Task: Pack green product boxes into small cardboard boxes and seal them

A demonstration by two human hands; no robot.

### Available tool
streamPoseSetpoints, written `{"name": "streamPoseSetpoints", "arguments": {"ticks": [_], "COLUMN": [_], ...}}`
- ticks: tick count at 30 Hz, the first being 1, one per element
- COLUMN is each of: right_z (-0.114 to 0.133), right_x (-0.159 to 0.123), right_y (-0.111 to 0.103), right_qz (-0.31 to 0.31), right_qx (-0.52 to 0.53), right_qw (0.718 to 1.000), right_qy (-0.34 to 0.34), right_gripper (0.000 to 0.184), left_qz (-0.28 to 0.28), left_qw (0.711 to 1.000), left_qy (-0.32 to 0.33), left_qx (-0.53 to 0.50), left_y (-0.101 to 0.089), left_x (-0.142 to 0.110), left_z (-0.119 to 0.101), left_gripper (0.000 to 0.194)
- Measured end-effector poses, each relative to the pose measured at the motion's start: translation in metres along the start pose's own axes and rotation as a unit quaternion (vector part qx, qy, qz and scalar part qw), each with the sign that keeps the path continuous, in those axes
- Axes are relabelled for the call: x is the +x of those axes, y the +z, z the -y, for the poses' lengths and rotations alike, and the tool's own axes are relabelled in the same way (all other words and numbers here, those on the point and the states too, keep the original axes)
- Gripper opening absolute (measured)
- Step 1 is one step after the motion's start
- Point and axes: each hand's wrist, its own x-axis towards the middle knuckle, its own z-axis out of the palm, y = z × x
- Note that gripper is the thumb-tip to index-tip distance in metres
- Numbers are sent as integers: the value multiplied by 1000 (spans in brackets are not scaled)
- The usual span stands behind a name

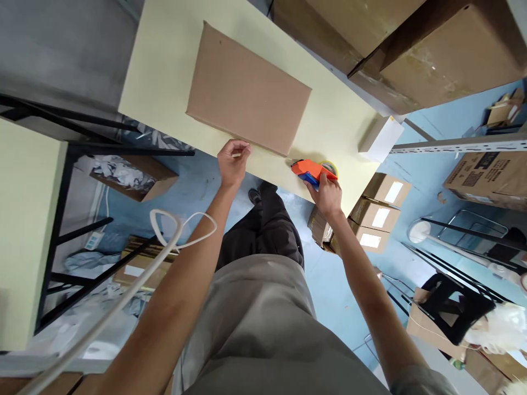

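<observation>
A closed brown cardboard box (249, 90) lies flat on the pale yellow table (164, 38). At the box's near long edge, my left hand (234, 162) is closed in a pinch, thumb against fingertips; whatever is between them is too small to make out. To the right, by the table's front edge, my right hand (327, 195) grips an orange and blue tape dispenser (309, 169). Its tape roll shows partly behind the orange body, and its nose points left towards the box's near corner.
A small white box (381, 138) stands at the table's right end. Large cartons (448, 60) sit beyond the far edge. Labelled boxes (376, 211) are stacked on the floor at right. A white looped cable or rod (135, 285) crosses in front of my left forearm.
</observation>
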Motion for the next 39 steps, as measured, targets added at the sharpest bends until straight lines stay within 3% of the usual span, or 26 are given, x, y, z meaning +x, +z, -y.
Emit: {"name": "streamPoseSetpoints", "arguments": {"ticks": [6, 10, 12, 16, 19, 22, 27, 30, 35, 39], "right_z": [7, 11, 14, 17, 23, 44, 105, 126, 122, 91], "right_x": [0, -5, -8, -13, -17, -21, -23, -23, -27, -46], "right_y": [5, 12, 15, 16, 17, 19, 20, 16, 13, 12], "right_qz": [-33, -34, -34, -58, -51, -34, 22, 39, 28, 30], "right_qx": [29, 36, 41, 61, 62, 70, 96, 118, 135, 110], "right_qw": [999, 999, 999, 996, 996, 996, 987, 984, 984, 988], "right_qy": [-8, -7, -9, -20, -24, -50, -126, -129, -112, -101], "right_gripper": [63, 60, 59, 55, 52, 47, 39, 34, 32, 36], "left_qz": [-71, -165, -190, -92, -52, -5, 88, 107, 119, 157], "left_qw": [997, 977, 962, 978, 984, 992, 994, 989, 979, 967], "left_qy": [-23, -86, -124, -124, -100, -89, -45, -38, -34, 12], "left_qx": [-15, -106, -149, -140, -136, -89, 52, 100, 164, 198], "left_y": [15, 34, 45, 65, 66, 44, -12, -24, -18, -16], "left_x": [-12, -21, -25, -30, -22, 0, 43, 52, 45, 43], "left_z": [8, 7, -1, -25, -38, -41, -59, -76, -88, -86], "left_gripper": [26, 58, 58, 58, 62, 62, 67, 68, 75, 81]}}
